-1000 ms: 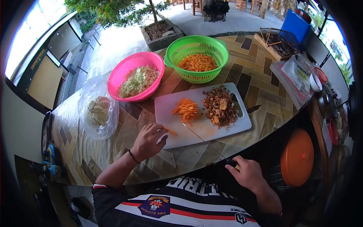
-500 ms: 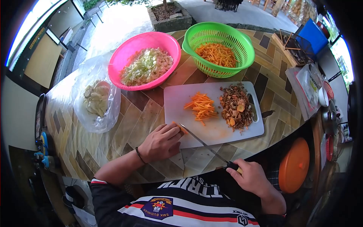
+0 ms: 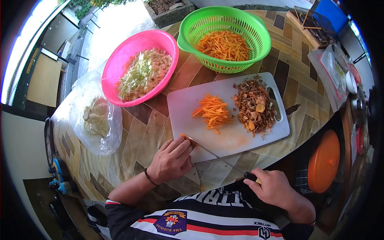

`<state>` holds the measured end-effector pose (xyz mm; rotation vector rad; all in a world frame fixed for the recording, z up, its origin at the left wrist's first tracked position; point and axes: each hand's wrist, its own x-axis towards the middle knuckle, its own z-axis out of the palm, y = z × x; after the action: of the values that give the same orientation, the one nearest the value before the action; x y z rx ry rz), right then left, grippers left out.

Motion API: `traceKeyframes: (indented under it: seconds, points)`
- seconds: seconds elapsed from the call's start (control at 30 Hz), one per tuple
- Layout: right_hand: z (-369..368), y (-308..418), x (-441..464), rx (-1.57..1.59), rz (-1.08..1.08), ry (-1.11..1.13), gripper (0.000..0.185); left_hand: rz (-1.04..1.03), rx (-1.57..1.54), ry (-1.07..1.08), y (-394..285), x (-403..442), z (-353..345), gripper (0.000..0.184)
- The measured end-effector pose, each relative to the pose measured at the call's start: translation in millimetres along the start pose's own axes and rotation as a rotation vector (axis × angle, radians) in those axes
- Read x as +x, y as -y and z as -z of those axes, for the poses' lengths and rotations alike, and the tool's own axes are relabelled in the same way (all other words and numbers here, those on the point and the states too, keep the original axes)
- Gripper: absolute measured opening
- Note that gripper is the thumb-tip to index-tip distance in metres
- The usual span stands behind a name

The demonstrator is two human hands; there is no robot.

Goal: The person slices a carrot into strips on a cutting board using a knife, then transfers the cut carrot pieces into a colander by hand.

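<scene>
My left hand [image 3: 171, 161] rests at the near-left edge of the white cutting board [image 3: 182, 108], fingers curled over a small piece of carrot [image 3: 185, 137]. A long thin knife [image 3: 216, 155] lies slantwise across the board's near edge, its handle wrapped in my right hand [image 3: 273, 187]. The blade's tip end meets the carrot beside my left fingertips. Orange carrot strips [image 3: 213, 113] form a small pile mid-board. To their right sits a heap of brown peelings [image 3: 256, 106] with some carrot ends. My left fingers hide most of the carrot piece.
Beyond the board stand a pink basin [image 3: 107, 82] of shredded cabbage [image 3: 145, 72] and a green colander [image 3: 262, 44] of carrot strips. A clear plastic bag [image 3: 98, 124] holding pale cabbage lies at left. An orange round lid [image 3: 323, 162] is beside the table at right.
The head view has shifted, so the table things appear turned slightly. The knife's tip has moved from the carrot's right side to across the carrot. Both hands keep their grips.
</scene>
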<state>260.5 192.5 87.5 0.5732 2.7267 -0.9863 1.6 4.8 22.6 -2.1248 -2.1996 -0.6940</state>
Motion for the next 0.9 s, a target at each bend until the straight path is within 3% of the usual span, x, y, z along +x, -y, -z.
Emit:
traceKeyframes:
  seconds: [0.43, 0.9]
  points:
    - [7, -1, 7, -0.119, 0.073, 0.054, 0.034, 0.048, 0.016, 0.08, -1, 0, 2, 0.039]
    - [29, 10, 22, -0.291, 0.06, 0.253, 0.038, 0.054, 0.004, 0.115, -1, -1, 4, 0.051]
